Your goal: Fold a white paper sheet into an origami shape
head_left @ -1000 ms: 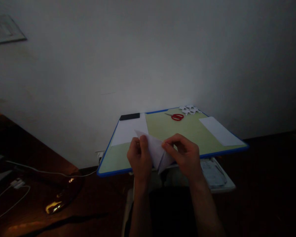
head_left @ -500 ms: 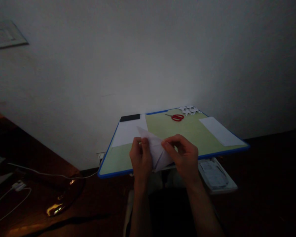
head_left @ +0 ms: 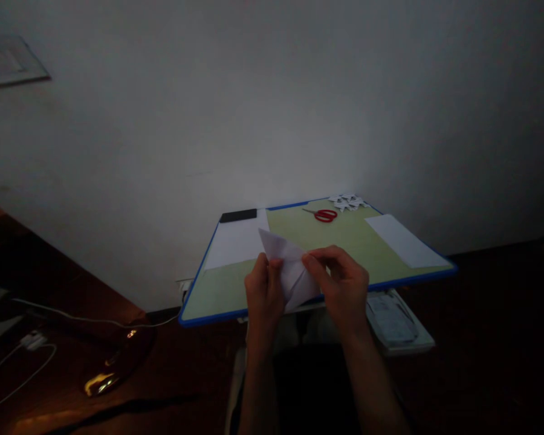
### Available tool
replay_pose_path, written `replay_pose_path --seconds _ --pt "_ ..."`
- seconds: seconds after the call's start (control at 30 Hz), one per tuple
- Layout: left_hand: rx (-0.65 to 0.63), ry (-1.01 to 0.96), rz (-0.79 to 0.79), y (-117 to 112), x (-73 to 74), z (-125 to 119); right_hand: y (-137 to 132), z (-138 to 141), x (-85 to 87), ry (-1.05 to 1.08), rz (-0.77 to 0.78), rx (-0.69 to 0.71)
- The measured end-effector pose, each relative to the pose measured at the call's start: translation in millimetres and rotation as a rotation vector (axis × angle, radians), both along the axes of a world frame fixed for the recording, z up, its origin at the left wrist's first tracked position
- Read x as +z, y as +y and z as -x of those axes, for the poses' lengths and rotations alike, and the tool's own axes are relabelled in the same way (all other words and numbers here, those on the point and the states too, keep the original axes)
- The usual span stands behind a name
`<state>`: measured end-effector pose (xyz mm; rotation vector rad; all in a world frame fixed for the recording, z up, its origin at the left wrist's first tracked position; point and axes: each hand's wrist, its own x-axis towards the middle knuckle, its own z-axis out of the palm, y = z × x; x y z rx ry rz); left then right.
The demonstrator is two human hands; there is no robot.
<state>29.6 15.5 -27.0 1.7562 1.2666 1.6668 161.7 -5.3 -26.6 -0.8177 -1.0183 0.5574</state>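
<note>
- I watch one folded white paper (head_left: 299,284), held in the air near the front edge of the desk (head_left: 294,223), tilted, with one pointed corner rising at the upper left.
- The left hand (head_left: 263,287) grasps the left side of this paper: thumb over the near face, the other fingers bent behind it.
- The right hand (head_left: 344,284) pinches the upper right border between thumb and forefinger; the remaining fingers are bent, and I cannot tell whether they touch the paper.
- A slanting line, perhaps a fold or a flap edge, crosses the near face between the hands.
- For good work on this fold, I would let the left hand be only the anchor, firm but not crushing, while the right one brings the layers edge to edge.
- I would check the pointed corner before pressing – in my judgement, a small slip there could make the whole fold crooked.
- In the air the crease may come out soft; pressing it against the desk should give a sharper line.
- The red scissors (head_left: 320,216) lie well apart from both hands, farther back on the desk.
</note>
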Motion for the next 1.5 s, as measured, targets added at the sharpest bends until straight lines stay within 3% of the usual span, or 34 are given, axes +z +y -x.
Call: replay_pose_path --seconds 0.17,0.4,0.57,1.03,1.27,1.5 --pt "0.006 -0.027 -0.027 4 -1.4 4 1 -1 0.7 0.034 0.007 -0.01" --pt "-0.391 -0.054 0.128 -1 5.7 15 10 -17 -3.2 0.179 0.011 -0.195" --pt "-0.504 -0.069 0.278 -5 5.5 15 11 -17 -4.3 0.197 0.01 -0.192" --pt "-0.58 -0.123 0.311 -6 5.8 16 14 -17 -6.1 0.234 -0.006 -0.158" --pt "-0.383 -0.149 0.213 -6 10.6 4 10 -14 -1.5 0.189 0.006 -0.138" --pt "-0.338 -0.156 0.292 -3 9.5 2 12 -15 -1.4 0.184 0.026 -0.095"
